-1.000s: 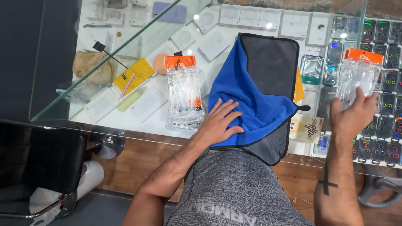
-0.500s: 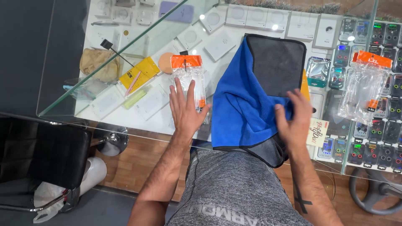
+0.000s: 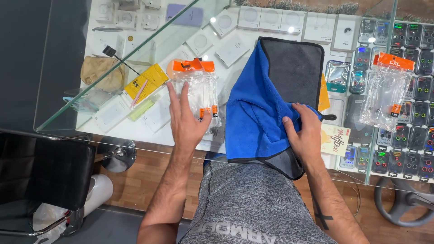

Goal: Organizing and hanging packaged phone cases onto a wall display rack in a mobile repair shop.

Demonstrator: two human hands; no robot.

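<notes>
At mid-frame the left hand (image 3: 186,118) lies flat and open on the clear plastic packet with orange header (image 3: 197,92), best kept pinned, while the right hand (image 3: 306,133) pinches the blue-and-grey microfibre cloth (image 3: 257,113) and should keep its edge taut.

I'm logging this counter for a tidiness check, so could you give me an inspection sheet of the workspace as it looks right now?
Surface: glass counter top over a display of small white boxes and phone cases.
Job's things: blue and grey cloth lying folded on the glass; clear packet with orange header beside it.
Clutter: second clear packet to the right; yellow card, tan cloth under the glass.
Grippers: left hand flat on the clear packet; right hand pinching the blue cloth's edge.
Cables: nothing seen.
Surroundings: black chair, wooden floor, white bin.
</notes>
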